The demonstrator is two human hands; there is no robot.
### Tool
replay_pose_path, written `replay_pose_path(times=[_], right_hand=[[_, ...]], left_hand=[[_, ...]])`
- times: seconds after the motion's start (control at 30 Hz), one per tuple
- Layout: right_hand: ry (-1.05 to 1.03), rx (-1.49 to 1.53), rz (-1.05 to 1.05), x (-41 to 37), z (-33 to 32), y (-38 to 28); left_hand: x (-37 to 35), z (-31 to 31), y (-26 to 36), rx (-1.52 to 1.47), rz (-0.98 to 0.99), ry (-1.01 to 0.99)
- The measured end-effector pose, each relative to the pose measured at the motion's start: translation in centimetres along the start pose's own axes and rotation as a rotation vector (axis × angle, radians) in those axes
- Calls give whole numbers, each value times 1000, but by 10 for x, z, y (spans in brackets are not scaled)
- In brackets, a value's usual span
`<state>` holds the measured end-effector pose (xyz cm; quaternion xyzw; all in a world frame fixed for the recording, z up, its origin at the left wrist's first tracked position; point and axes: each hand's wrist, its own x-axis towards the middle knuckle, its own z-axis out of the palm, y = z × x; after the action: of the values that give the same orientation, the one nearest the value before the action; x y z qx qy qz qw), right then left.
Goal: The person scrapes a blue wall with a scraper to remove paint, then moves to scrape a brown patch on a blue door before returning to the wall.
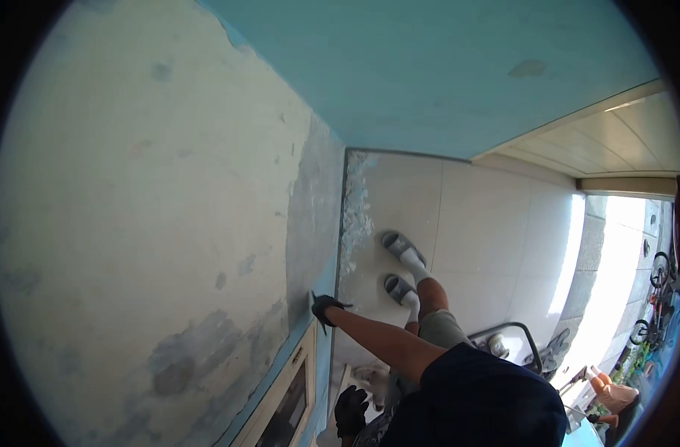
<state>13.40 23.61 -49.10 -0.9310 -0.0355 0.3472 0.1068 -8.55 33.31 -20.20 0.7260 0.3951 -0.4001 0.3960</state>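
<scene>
My right hand (pixel 326 310), in a black glove, reaches out to the lower part of the wall (pixel 206 186). It is closed on a thin grey scraper (pixel 313 299), whose blade lies against the wall beside a strip of blue paint. Just below that spot is a pale window-like frame (pixel 299 372) with dark panes. My left hand (pixel 350 412), also gloved in black, hangs near my body. Its fingers look loosely bent and apart, with nothing visible in them. Part of the left arm is hidden by my dark shirt (pixel 481 398).
Paint flakes (pixel 355 201) litter the tiled floor (pixel 481 216) along the wall's foot. Near my slippers (pixel 402 247) stands a black-framed object (pixel 530 339) with a small container (pixel 498 345). Outside the sunlit doorway, another person (pixel 615 397) sits near bicycles (pixel 656 298). A blue wall (pixel 429 67) adjoins the scraped one.
</scene>
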Motion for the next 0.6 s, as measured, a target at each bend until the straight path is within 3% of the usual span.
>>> replay_pose_path(times=[0.07, 0.1, 0.13, 0.17, 0.2, 0.23, 0.27, 0.33, 0.37, 0.4, 0.43, 0.47, 0.5, 0.53, 0.57, 0.6], right_hand=[[271, 1271, 265, -36, 23, 30], [347, 1497, 186, -78, -3, 62], [377, 1574, 19, -123, -28, 93], [382, 1619, -147, -168, -48, 120], [392, 1600, -294, -212, -68, 142], [390, 1524, -405, -253, -88, 158], [631, 865, -517, -324, -139, 172], [449, 1278, -679, -333, -114, 191], [381, 1399, -728, -341, -111, 201], [206, 1724, -635, -371, -128, 204], [123, 1872, -577, -396, -146, 206], [47, 2023, -510, -424, -167, 207], [206, 1820, -531, -448, -188, 212], [459, 1383, -596, -460, -203, 232], [735, 952, -566, -472, -218, 251], [1029, 246, -535, -483, -233, 291]], left_hand=[[-4, 4, 20, -50, 100, -31], [-5, 4, 24, -116, 173, -73], [-2, 4, 25, -186, 243, -123], [9, -6, 19, 401, 868, -212], [-2, 8, 40, 366, 923, -239], [-27, 25, 71, -118, 654, -403], [-42, 35, 95, -572, 341, -570], [-26, 44, 123, -428, 408, -701], [-46, 51, 149, 139, 1109, -528], [-65, 57, 169, 747, 1735, -218], [-69, 67, 182, 795, 1851, -176], [-79, 79, 194, 774, 1882, -181], [-90, 92, 202, 297, 1343, -524], [-104, 103, 211, -134, 732, -786], [-130, 106, 222, -98, 789, -791], [-150, 105, 231, -96, 803, -804]])
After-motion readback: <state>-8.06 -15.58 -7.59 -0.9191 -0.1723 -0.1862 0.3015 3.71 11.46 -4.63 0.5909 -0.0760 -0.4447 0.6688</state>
